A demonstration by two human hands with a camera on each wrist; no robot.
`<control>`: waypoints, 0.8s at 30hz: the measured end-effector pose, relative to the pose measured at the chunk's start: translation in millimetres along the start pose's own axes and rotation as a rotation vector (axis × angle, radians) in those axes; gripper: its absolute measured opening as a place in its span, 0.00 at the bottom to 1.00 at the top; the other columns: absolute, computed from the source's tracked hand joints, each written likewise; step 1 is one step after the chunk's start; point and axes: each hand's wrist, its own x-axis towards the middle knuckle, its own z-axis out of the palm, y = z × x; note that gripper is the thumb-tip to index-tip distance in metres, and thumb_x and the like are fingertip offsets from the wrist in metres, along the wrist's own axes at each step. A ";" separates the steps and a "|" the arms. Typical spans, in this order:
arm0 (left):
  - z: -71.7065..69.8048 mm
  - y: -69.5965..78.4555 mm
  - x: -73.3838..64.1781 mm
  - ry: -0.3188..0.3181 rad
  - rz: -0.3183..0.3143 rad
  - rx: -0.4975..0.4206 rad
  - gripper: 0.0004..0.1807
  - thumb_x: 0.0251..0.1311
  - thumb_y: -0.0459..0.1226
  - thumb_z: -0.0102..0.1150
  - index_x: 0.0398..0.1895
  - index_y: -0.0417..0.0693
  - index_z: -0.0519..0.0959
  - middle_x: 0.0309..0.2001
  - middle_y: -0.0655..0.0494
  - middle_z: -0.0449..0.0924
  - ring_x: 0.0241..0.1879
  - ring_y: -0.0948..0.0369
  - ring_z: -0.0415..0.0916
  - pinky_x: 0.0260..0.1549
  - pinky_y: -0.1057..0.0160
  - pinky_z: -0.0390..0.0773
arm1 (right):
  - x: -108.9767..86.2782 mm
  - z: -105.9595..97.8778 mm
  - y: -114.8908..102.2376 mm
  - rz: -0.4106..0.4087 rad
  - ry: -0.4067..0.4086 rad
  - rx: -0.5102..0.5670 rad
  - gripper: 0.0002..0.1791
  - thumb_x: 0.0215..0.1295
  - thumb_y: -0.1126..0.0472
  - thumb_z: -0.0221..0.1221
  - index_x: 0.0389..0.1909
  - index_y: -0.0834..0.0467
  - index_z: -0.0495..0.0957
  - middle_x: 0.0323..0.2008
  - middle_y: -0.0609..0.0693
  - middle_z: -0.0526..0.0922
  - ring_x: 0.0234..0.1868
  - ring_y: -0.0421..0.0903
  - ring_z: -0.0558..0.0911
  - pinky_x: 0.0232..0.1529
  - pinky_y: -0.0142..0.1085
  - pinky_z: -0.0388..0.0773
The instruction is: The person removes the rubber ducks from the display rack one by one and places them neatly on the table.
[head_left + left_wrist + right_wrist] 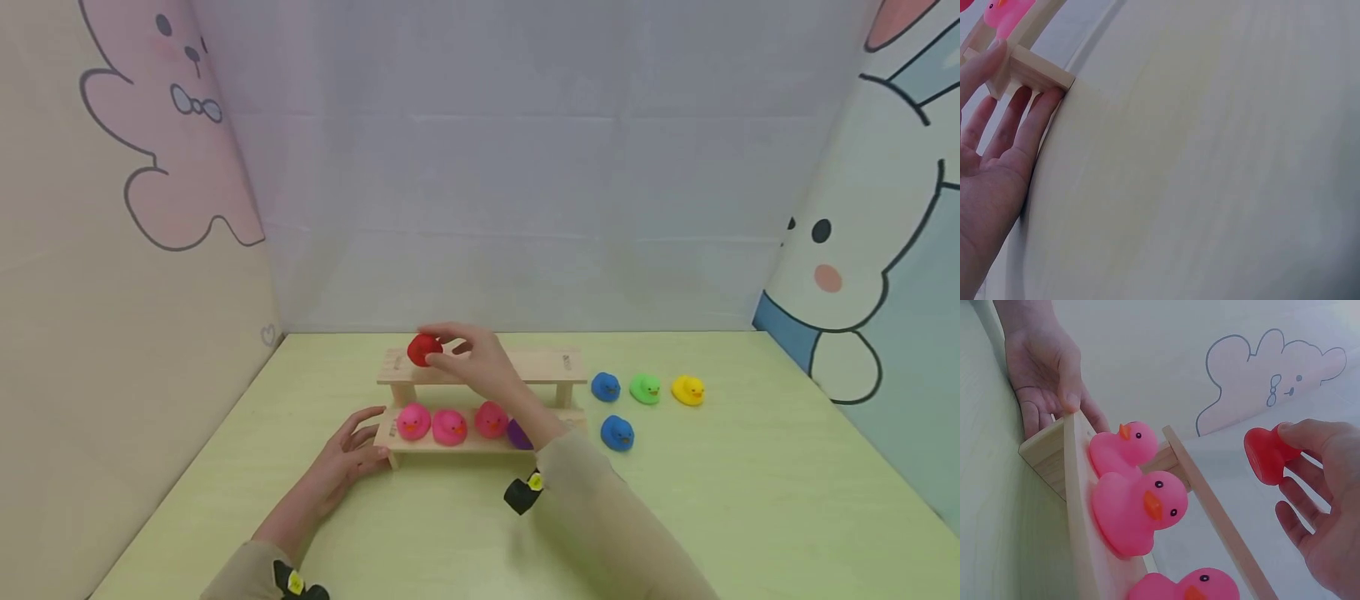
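A red rubber duck [1265, 455] is pinched between the thumb and fingers of my right hand [480, 358]. In the head view the duck overlaps the left end of the upper step of a two-step wooden stand [487, 446]. My left hand [341, 462] holds the left end of the lower step, thumb at its front edge and fingers along the side. Three pink ducks stand on that lower step, among them the leftmost pink duck [413, 422] and the middle pink duck [1141, 512]. A purple duck [517, 435] beside them is partly hidden by my right wrist.
Right of the stand, on the pale table [750, 500], are two blue ducks, one of them a front blue duck [617, 433], plus a green duck [645, 388] and a yellow duck [687, 390]. A pale curtain [487, 183] hangs behind, with printed cloth at both sides.
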 end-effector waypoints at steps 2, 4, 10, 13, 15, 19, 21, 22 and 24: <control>0.2 0.4 0.0 0.004 0.000 -0.001 0.40 0.70 0.35 0.59 0.80 0.55 0.52 0.72 0.43 0.65 0.61 0.61 0.78 0.59 0.63 0.83 | -4.3 -4.5 -3.7 -0.013 0.021 -0.003 0.23 0.67 0.60 0.66 0.62 0.49 0.81 0.56 0.49 0.87 0.56 0.47 0.81 0.54 0.37 0.81; 0.5 0.7 -0.3 0.007 -0.003 -0.003 0.40 0.70 0.34 0.59 0.80 0.55 0.52 0.72 0.43 0.65 0.62 0.61 0.77 0.59 0.62 0.83 | -8.5 -8.7 -5.7 -0.025 0.040 -0.009 0.23 0.66 0.60 0.67 0.62 0.50 0.81 0.55 0.50 0.87 0.56 0.46 0.81 0.54 0.38 0.81; 1.6 1.9 -1.3 0.014 -0.005 -0.001 0.40 0.70 0.35 0.59 0.80 0.55 0.52 0.75 0.40 0.61 0.62 0.60 0.77 0.59 0.62 0.83 | -21.7 -21.9 -10.6 -0.039 0.090 -0.016 0.22 0.66 0.60 0.67 0.61 0.49 0.82 0.54 0.49 0.87 0.55 0.47 0.82 0.54 0.44 0.82; 2.1 2.1 -1.8 0.014 -0.005 -0.002 0.40 0.70 0.35 0.59 0.80 0.55 0.52 0.75 0.39 0.61 0.61 0.60 0.77 0.59 0.63 0.83 | -28.3 -28.4 -10.0 -0.038 0.112 -0.015 0.22 0.66 0.60 0.67 0.61 0.48 0.82 0.54 0.49 0.87 0.55 0.47 0.81 0.55 0.45 0.82; 2.1 2.2 -1.7 0.014 -0.008 -0.002 0.40 0.69 0.34 0.59 0.80 0.55 0.52 0.75 0.39 0.61 0.61 0.60 0.77 0.58 0.63 0.83 | -32.8 -32.8 -8.4 -0.033 0.126 -0.020 0.22 0.66 0.60 0.67 0.61 0.47 0.82 0.54 0.48 0.87 0.55 0.46 0.81 0.55 0.45 0.82; 2.2 2.2 -1.2 0.020 -0.014 0.003 0.40 0.69 0.35 0.60 0.80 0.56 0.53 0.75 0.40 0.61 0.61 0.60 0.78 0.58 0.64 0.84 | -42.8 -42.1 -6.2 -0.038 0.166 -0.038 0.22 0.65 0.60 0.68 0.61 0.48 0.82 0.55 0.48 0.87 0.57 0.47 0.80 0.56 0.48 0.82; 2.2 2.2 -0.8 0.022 -0.018 0.004 0.40 0.69 0.35 0.60 0.79 0.57 0.53 0.75 0.40 0.61 0.61 0.60 0.78 0.58 0.64 0.84 | -47.6 -46.6 -6.1 -0.044 0.187 -0.043 0.22 0.65 0.61 0.68 0.61 0.50 0.82 0.55 0.49 0.87 0.57 0.48 0.81 0.56 0.49 0.82; 2.1 2.2 -0.7 0.021 -0.018 0.006 0.40 0.69 0.35 0.60 0.79 0.57 0.53 0.75 0.40 0.61 0.61 0.60 0.78 0.58 0.63 0.84 | -49.6 -48.6 -5.9 -0.047 0.196 -0.051 0.22 0.65 0.61 0.68 0.61 0.50 0.82 0.56 0.50 0.87 0.57 0.48 0.81 0.56 0.48 0.82; 1.8 2.2 -0.5 0.016 -0.017 0.005 0.40 0.69 0.35 0.60 0.79 0.57 0.53 0.75 0.40 0.61 0.61 0.60 0.78 0.58 0.63 0.84 | -53.3 -52.3 -5.2 -0.051 0.211 -0.062 0.22 0.65 0.61 0.68 0.60 0.51 0.82 0.56 0.50 0.87 0.57 0.48 0.81 0.56 0.45 0.82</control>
